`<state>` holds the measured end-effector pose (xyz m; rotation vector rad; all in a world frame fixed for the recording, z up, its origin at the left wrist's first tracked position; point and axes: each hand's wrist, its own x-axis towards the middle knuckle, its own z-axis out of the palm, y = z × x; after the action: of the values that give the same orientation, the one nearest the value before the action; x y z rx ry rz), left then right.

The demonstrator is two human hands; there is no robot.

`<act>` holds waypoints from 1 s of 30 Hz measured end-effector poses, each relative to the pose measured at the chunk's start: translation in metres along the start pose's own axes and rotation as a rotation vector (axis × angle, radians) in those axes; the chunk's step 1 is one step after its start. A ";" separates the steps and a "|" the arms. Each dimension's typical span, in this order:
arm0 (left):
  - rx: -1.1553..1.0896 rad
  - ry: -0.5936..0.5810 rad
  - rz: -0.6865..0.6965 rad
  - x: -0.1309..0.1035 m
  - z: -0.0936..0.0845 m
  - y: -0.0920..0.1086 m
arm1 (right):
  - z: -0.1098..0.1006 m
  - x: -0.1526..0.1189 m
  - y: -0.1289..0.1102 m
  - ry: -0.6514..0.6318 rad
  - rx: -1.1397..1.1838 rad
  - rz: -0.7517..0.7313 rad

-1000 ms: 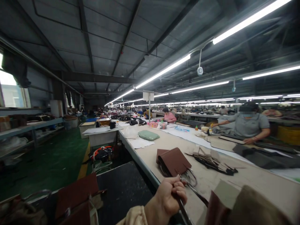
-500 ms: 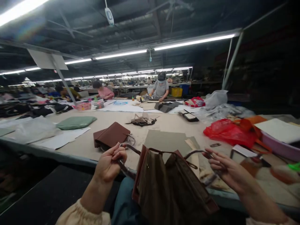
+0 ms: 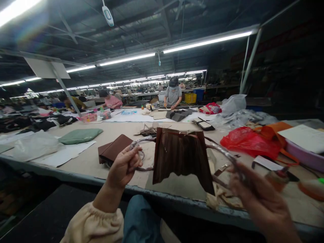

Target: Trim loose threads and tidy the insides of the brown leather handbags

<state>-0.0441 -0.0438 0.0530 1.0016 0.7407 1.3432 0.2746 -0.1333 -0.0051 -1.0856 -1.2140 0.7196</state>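
Note:
A dark brown bag (image 3: 181, 155) hangs in the air over the table's front edge, its lining showing. Two looped handles wrapped in clear film stretch out from its sides. My left hand (image 3: 124, 165) is closed on the left handle (image 3: 145, 139). On the other side, my right hand (image 3: 263, 199), blurred, grips the right handle (image 3: 222, 151). Behind my left hand a second brown bag (image 3: 113, 148) lies on the table. Beneath the held bag is a grey-green sheet (image 3: 174, 187).
A green pouch (image 3: 81, 135) and clear plastic (image 3: 36, 145) lie at the left. To the right are a red plastic bag (image 3: 249, 142), a purple basin (image 3: 303, 157) and a glue bottle (image 3: 277, 179). People sit across the table (image 3: 121, 126).
The held bag has risen and swung up, from hanging low at the lap to above the table edge. My right hand has come nearer and lower; my left hand has shifted slightly.

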 end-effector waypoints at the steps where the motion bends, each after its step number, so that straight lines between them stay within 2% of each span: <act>1: 0.115 0.038 0.002 0.001 -0.005 -0.014 | 0.009 -0.011 0.010 -0.136 -0.047 -0.019; 3: 0.333 0.095 -0.049 0.001 -0.021 -0.047 | 0.028 -0.032 0.039 -0.409 -0.120 0.028; 6: 0.566 0.063 -0.180 -0.008 -0.047 -0.095 | 0.051 -0.060 0.087 -0.725 -0.175 0.110; 8: 0.737 0.033 -0.163 -0.018 -0.057 -0.114 | 0.062 -0.074 0.107 -0.843 -0.179 0.127; 10: 0.857 0.036 -0.093 -0.026 -0.057 -0.123 | 0.070 -0.082 0.113 -0.876 -0.158 0.133; 13: 0.881 0.014 -0.011 -0.027 -0.047 -0.124 | 0.078 -0.083 0.105 -0.851 -0.106 0.150; 15: 0.876 -0.014 -0.004 -0.021 -0.038 -0.124 | 0.082 -0.079 0.098 -0.816 -0.079 0.165; 18: 0.913 0.041 -0.033 -0.005 -0.029 -0.124 | 0.085 -0.073 0.090 -0.792 -0.021 0.182; 21: 0.994 0.075 -0.028 0.010 -0.023 -0.122 | 0.086 -0.074 0.088 -0.950 0.030 0.212; 24: 1.075 -0.020 -0.035 0.018 -0.020 -0.121 | 0.082 -0.075 0.080 -1.183 -0.084 0.198; 26: 1.048 -0.083 -0.049 0.019 -0.019 -0.123 | 0.075 -0.067 0.065 -1.246 -0.191 0.093; 28: 0.984 -0.128 -0.041 0.017 -0.018 -0.126 | 0.066 -0.051 0.046 -1.197 -0.267 -0.056; 29: 0.958 -0.145 -0.034 0.016 -0.017 -0.127 | 0.062 -0.040 0.036 -1.119 -0.313 -0.137; 30: 0.940 -0.159 -0.032 0.015 -0.016 -0.127 | 0.059 -0.026 0.028 -0.979 -0.369 -0.202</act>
<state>-0.0018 -0.0199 -0.0666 1.7898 1.2987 0.8405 0.2141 -0.1315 -0.0417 -0.8784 -2.3268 0.9246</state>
